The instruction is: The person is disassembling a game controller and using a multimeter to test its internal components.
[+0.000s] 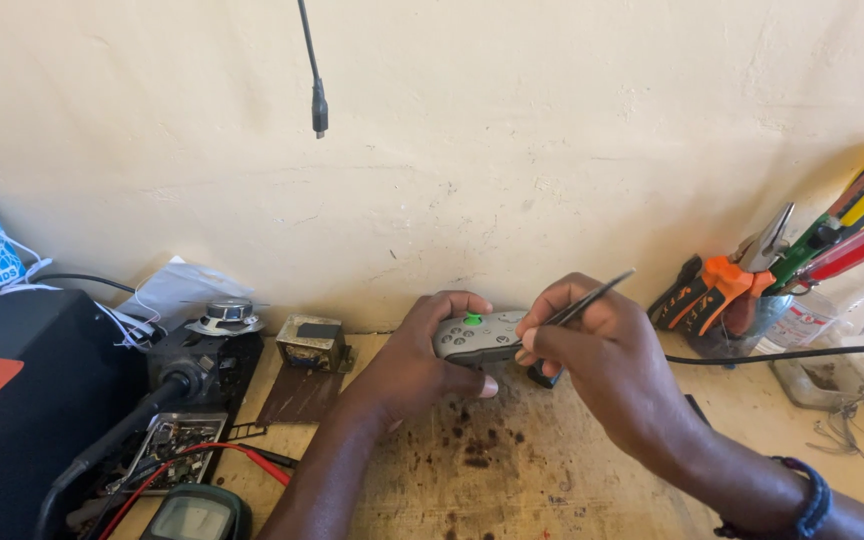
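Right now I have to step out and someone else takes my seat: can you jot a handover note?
Left hand: holds the grey remote control above the wooden bench, near the wall.
Right hand: pinches a thin dark probe, its lower end at the remote's right end.
Done: remote in hand, casing looks closed.
Left: whatever the probe is for; progress cannot be judged.
Pliers and screwdrivers stand at right.

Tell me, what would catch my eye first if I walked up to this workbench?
Most likely the two hands at the middle: the left hand grips a grey remote control with a bright green button, while the right hand holds thin tweezers over it. Next, the orange-handled pliers and colourful screwdrivers standing in a holder at the right, against the wall.
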